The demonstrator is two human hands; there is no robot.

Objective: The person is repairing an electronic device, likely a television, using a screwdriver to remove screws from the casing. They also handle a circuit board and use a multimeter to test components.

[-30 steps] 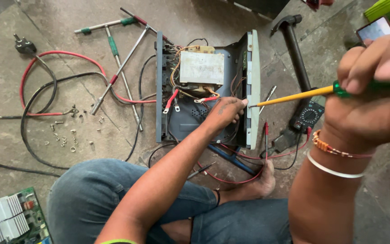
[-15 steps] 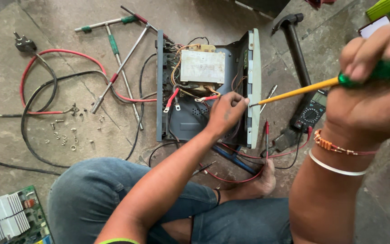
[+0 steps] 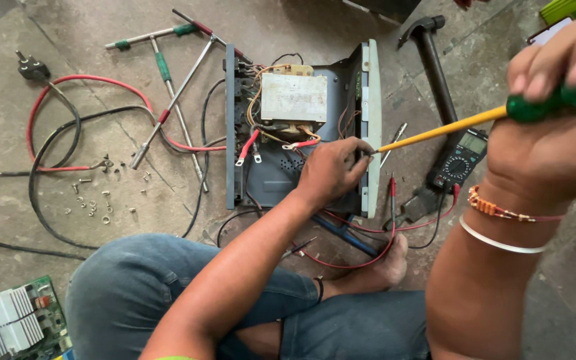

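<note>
Screwdriver (image 3: 475,123), yellow shaft and green handle, gripped in the right hand (image 3: 555,127) with fingers wrapped tight around the handle, close to the camera at upper right. Tip aimed down-left at the white front panel (image 3: 371,127) of the opened grey device chassis (image 3: 268,180) lying on the concrete floor (image 3: 301,27). Left hand (image 3: 331,173) resting inside the chassis, fingers curled and pinched together right at the screwdriver tip, perhaps holding a small screw, too small to tell. Boxy metal transformer (image 3: 293,99) seated in the chassis beyond that hand, red and yellow wires around it. Multimeter (image 3: 460,160) on the floor just right of the panel, hammer (image 3: 431,60) above it. T-handle wrenches (image 3: 168,73) crossed to the left of the chassis, loose screws (image 3: 95,203) scattered near a red cable (image 3: 88,83). Green circuit board (image 3: 15,323) at lower left beside a jeans-clad knee.
</note>
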